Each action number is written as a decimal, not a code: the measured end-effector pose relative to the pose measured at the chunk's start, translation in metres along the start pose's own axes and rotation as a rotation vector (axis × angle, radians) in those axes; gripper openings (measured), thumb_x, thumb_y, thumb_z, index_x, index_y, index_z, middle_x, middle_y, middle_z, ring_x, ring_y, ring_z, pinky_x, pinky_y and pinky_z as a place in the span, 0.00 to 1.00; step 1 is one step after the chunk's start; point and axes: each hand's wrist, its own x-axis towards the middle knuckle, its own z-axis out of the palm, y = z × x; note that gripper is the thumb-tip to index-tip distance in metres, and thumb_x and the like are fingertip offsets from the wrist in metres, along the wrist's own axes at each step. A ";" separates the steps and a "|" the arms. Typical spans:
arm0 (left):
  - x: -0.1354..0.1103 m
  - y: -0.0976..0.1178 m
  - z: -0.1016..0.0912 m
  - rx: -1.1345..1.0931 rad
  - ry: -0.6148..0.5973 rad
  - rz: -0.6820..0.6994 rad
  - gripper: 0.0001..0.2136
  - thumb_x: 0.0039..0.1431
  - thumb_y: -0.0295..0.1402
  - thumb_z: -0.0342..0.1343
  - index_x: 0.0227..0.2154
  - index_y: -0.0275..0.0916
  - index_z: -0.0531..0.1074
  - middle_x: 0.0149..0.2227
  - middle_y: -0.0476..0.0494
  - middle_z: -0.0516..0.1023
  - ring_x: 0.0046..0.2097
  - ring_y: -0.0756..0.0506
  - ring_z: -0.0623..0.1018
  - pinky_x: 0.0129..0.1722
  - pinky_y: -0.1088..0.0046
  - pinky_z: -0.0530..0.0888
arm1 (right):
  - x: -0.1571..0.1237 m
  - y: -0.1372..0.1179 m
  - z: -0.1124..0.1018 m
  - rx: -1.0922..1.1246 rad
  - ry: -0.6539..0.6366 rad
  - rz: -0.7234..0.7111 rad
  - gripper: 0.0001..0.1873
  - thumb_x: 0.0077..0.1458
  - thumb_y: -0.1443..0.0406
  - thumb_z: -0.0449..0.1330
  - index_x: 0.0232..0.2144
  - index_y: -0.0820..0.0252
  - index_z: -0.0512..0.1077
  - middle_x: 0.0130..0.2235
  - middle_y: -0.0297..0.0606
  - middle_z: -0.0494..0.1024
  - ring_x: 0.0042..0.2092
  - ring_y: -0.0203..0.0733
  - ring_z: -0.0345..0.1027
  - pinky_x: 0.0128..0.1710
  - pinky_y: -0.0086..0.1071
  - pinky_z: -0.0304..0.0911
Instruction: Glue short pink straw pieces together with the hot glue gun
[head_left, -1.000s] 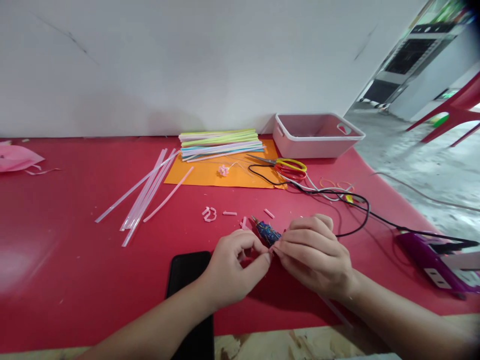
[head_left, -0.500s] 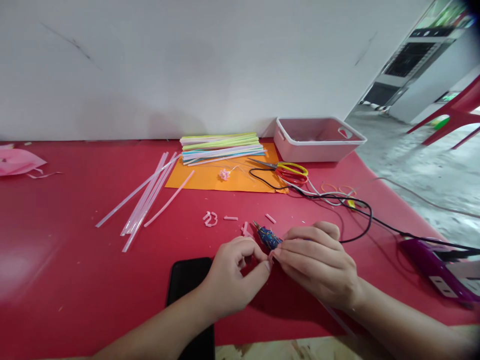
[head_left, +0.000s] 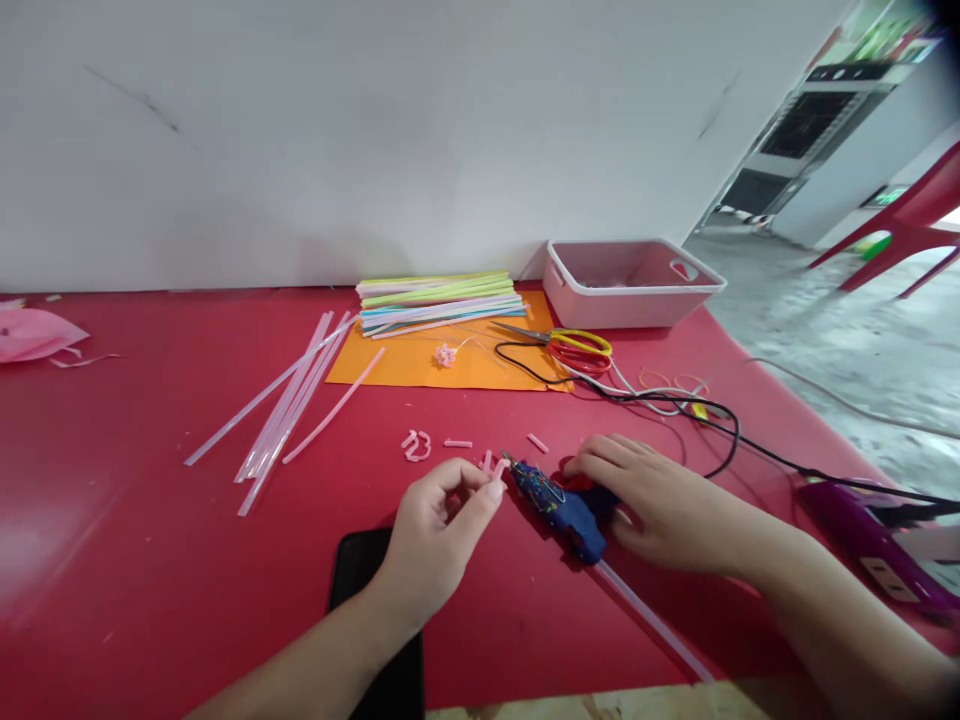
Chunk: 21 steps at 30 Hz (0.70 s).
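My left hand (head_left: 439, 535) is pinched on a small pink straw piece (head_left: 498, 468) near the nozzle of a blue glue gun (head_left: 559, 505). The glue gun lies on the red table (head_left: 150, 520) with a clear glue stick (head_left: 652, 625) sticking out of its back. Resting on the gun's handle, my right hand (head_left: 652, 500) has its fingers curled round it. Short pink straw bits (head_left: 418, 445) lie just beyond my left hand.
A black phone (head_left: 367, 590) lies under my left wrist. Loose clear straws (head_left: 292, 400), a stack of coloured straws (head_left: 439, 297) on orange paper (head_left: 420, 365), scissors (head_left: 574, 345), a white tray (head_left: 630, 282), a black cord (head_left: 712, 420) and a purple power strip (head_left: 862, 535) surround the work spot.
My hands have parted. The right hand moved back onto the glue gun's handle, which now shows in full, while the left keeps the pink piece at the nozzle.
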 end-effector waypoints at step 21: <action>0.008 -0.006 -0.004 -0.094 0.137 0.007 0.14 0.56 0.43 0.62 0.26 0.37 0.73 0.22 0.52 0.69 0.23 0.53 0.63 0.22 0.77 0.60 | 0.004 -0.003 0.016 0.173 0.545 -0.362 0.22 0.51 0.67 0.58 0.50 0.58 0.64 0.36 0.41 0.76 0.38 0.45 0.71 0.45 0.42 0.70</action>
